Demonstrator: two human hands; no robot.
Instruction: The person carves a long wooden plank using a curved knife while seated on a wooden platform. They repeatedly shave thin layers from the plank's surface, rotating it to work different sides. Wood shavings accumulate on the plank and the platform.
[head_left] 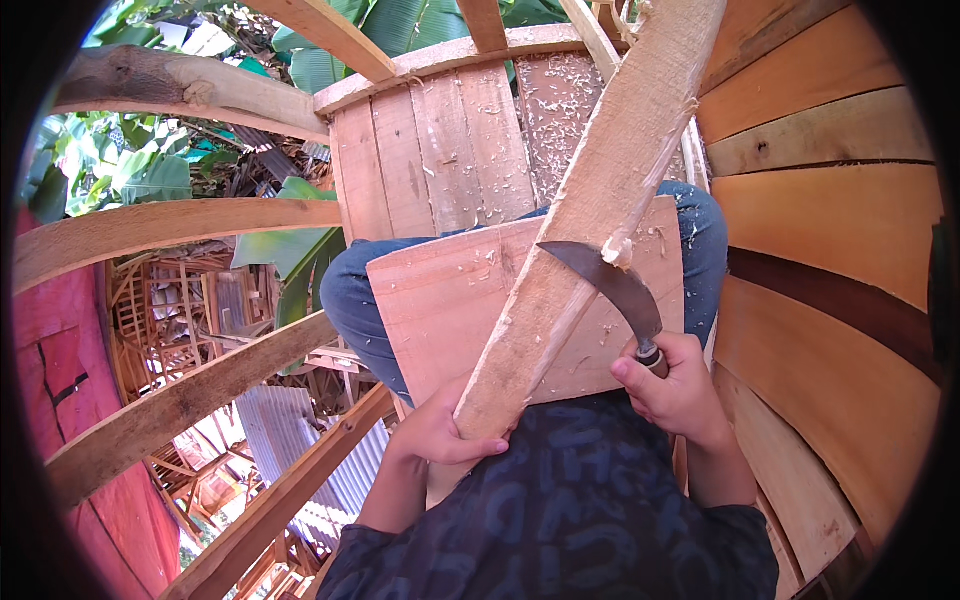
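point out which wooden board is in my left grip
The long narrow pale wooden plank: its near end is in your left grip, and it slants over the wider pinkish wooden board.

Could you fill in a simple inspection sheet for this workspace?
Surface: flat board across the person's legs, bits of wood on it.
Job's things: long plank slanting over the board; curved knife with its blade across the plank.
Clutter: shavings scattered on floorboards.
Hands: left hand grips the plank's near end; right hand holds the knife's handle.
Cables: nothing seen.
Surroundings: wooden beams left, plank wall right, green leaves beyond.
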